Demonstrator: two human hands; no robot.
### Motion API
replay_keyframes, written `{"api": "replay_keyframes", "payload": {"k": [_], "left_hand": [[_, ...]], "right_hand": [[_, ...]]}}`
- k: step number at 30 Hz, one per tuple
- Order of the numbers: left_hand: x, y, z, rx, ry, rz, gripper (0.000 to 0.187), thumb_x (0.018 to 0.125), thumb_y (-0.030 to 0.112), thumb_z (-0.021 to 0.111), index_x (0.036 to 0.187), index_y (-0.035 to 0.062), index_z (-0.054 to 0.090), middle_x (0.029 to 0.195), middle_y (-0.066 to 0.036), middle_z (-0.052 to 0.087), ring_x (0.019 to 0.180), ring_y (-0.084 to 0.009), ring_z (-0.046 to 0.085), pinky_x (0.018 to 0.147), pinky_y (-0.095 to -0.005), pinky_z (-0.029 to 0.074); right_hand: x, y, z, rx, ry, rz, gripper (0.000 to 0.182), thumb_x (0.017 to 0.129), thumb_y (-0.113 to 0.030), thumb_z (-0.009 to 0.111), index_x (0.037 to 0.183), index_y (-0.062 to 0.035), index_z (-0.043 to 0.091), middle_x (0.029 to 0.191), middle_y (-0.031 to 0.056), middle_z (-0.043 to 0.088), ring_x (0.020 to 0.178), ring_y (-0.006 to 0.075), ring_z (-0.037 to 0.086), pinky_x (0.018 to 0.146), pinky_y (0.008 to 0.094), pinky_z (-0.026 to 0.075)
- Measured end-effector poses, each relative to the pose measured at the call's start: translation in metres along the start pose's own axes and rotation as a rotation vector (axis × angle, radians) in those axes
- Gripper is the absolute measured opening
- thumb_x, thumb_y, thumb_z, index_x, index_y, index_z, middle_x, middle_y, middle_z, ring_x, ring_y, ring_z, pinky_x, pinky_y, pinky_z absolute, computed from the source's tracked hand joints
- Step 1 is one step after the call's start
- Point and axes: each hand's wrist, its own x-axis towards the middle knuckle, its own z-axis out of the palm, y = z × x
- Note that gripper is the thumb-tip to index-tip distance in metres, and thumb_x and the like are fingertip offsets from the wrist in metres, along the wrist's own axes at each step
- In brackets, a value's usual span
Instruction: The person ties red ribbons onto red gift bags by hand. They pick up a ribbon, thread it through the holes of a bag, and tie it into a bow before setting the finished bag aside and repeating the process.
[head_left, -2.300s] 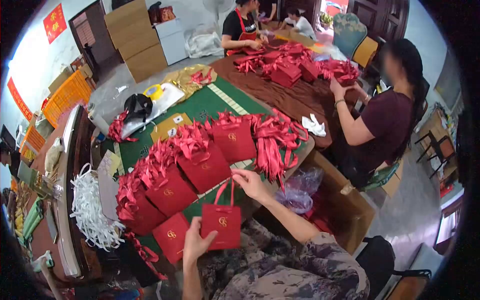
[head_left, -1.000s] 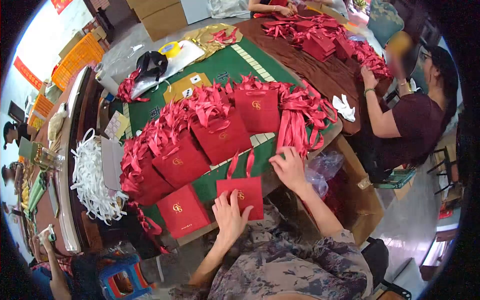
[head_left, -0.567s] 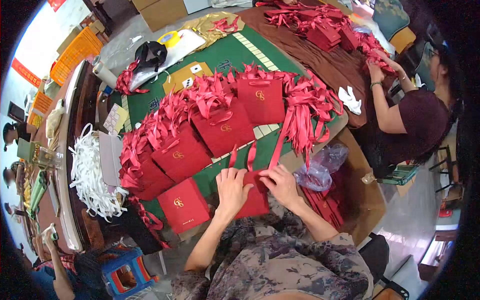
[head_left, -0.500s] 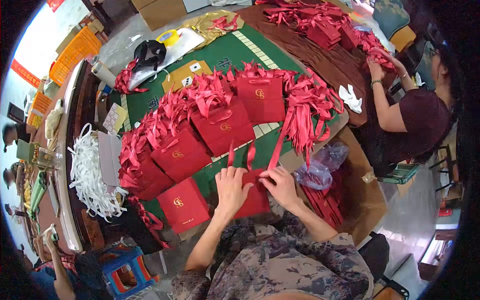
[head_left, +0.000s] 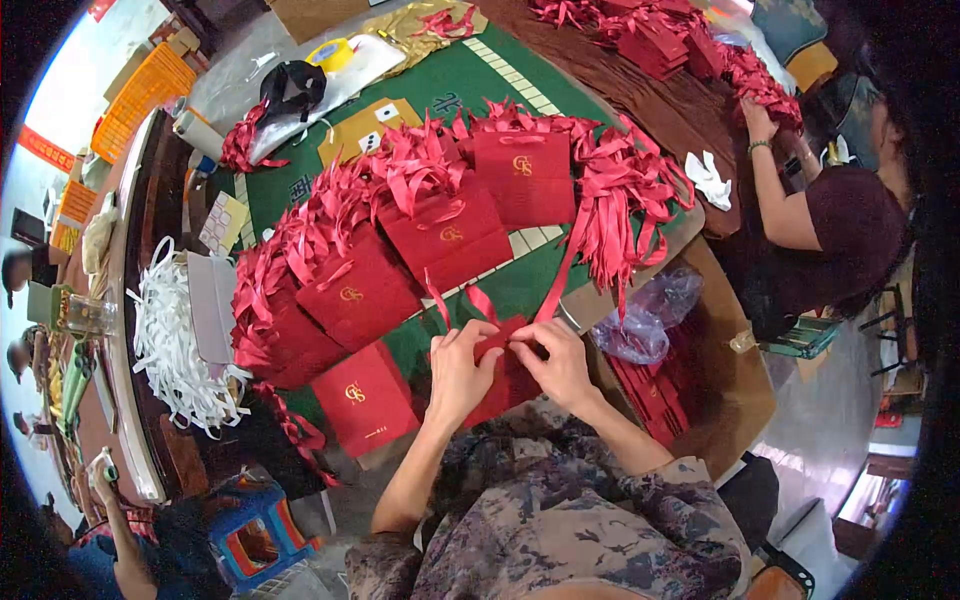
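A red paper bag (head_left: pixel 513 388) lies in front of me at the table's near edge, its upper part between my hands. My left hand (head_left: pixel 463 373) is closed on the bag's upper left side, thumb toward the middle. At the top edge, my right hand (head_left: pixel 556 366) pinches the bag with thumb and forefinger; whether a ribbon end is in that pinch is hidden. Loose red ribbon (head_left: pixel 482 301) rises above my left hand. Another strip runs from the hanging ribbon bundle (head_left: pixel 618 220) down to my right hand. Left of the bag lies a second red bag (head_left: pixel 366 401) with a gold logo.
Rows of finished-looking red bags (head_left: pixel 447 237) with ribbon handles stand on the green table mat (head_left: pixel 408 352). White strips (head_left: pixel 180 345) fill a box at left. Flat red bags (head_left: pixel 650 390) lie in a cardboard box at right, beside clear plastic. A co-worker (head_left: pixel 835 225) sits at right.
My hands have come closer together on the bag, and its top edge is now raised and folded between them. The co-worker's hands have shifted at the red pile.
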Motion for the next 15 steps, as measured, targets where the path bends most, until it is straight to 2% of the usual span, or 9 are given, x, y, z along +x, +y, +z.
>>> {"api": "replay_keyframes", "payload": {"k": [2, 4, 5, 10, 12, 13, 15], "left_hand": [[-0.001, 0.0, 0.0, -0.002, 0.004, -0.004, 0.025, 0.078, 0.011, 0.076, 0.101, 0.0084, 0.065, 0.094, -0.008, 0.072, 0.089, -0.0277, 0.066, 0.084, -0.0396, 0.043], [-0.003, 0.001, 0.001, 0.028, 0.013, 0.031, 0.024, 0.078, 0.009, 0.074, 0.1, 0.0087, 0.065, 0.091, -0.009, 0.072, 0.087, -0.029, 0.065, 0.081, -0.0407, 0.043], [-0.004, 0.003, 0.002, 0.031, 0.015, 0.025, 0.024, 0.078, 0.009, 0.074, 0.1, 0.0087, 0.065, 0.091, -0.009, 0.072, 0.087, -0.029, 0.065, 0.081, -0.0407, 0.043], [-0.007, 0.001, 0.006, 0.08, 0.041, 0.038, 0.022, 0.078, 0.007, 0.071, 0.099, 0.0083, 0.065, 0.09, -0.008, 0.07, 0.085, -0.03, 0.062, 0.077, -0.042, 0.042], [-0.008, -0.001, 0.006, -0.018, 0.021, 0.059, 0.021, 0.078, 0.007, 0.072, 0.098, 0.0085, 0.065, 0.09, -0.008, 0.07, 0.085, -0.0301, 0.062, 0.078, -0.0423, 0.042], [-0.009, -0.001, 0.007, 0.007, 0.027, 0.063, 0.021, 0.078, 0.007, 0.072, 0.098, 0.0085, 0.065, 0.09, -0.008, 0.071, 0.085, -0.0302, 0.062, 0.079, -0.0423, 0.042], [-0.009, 0.0, 0.007, 0.026, 0.046, 0.089, 0.021, 0.078, 0.007, 0.072, 0.098, 0.0086, 0.065, 0.09, -0.008, 0.071, 0.086, -0.0303, 0.063, 0.079, -0.0424, 0.042]], "right_hand": [[0.001, -0.004, -0.002, 0.0, -0.004, 0.01, 0.013, 0.083, -0.012, 0.074, 0.092, -0.0058, 0.069, 0.084, 0.0099, 0.066, 0.082, 0.0297, 0.063, 0.074, 0.0393, 0.05], [0.003, -0.01, -0.005, 0.124, -0.066, 0.189, 0.014, 0.083, -0.012, 0.074, 0.092, -0.0048, 0.068, 0.082, 0.0112, 0.065, 0.076, 0.028, 0.064, 0.07, 0.0376, 0.05], [0.004, -0.006, -0.004, 0.121, -0.099, 0.234, 0.014, 0.082, -0.009, 0.075, 0.092, -0.0035, 0.067, 0.083, 0.0092, 0.066, 0.074, 0.0191, 0.066, 0.067, 0.0306, 0.052], [0.008, -0.01, 0.0, 0.075, -0.078, 0.152, 0.013, 0.08, -0.005, 0.074, 0.087, -0.0034, 0.063, 0.08, 0.0091, 0.065, 0.073, 0.0221, 0.065, 0.064, 0.0338, 0.05], [0.008, -0.004, 0.005, -0.036, -0.029, -0.143, 0.014, 0.078, -0.003, 0.074, 0.086, -0.0043, 0.063, 0.079, 0.0095, 0.064, 0.071, 0.0259, 0.063, 0.063, 0.0363, 0.049], [0.008, -0.008, 0.004, -0.008, -0.022, -0.103, 0.014, 0.078, -0.005, 0.075, 0.085, -0.0053, 0.063, 0.079, 0.0102, 0.064, 0.072, 0.0295, 0.062, 0.063, 0.0381, 0.049], [0.006, -0.011, 0.003, -0.007, -0.033, -0.034, 0.014, 0.078, -0.007, 0.075, 0.084, -0.0054, 0.063, 0.079, 0.0102, 0.064, 0.072, 0.0298, 0.062, 0.063, 0.0382, 0.049]]}}
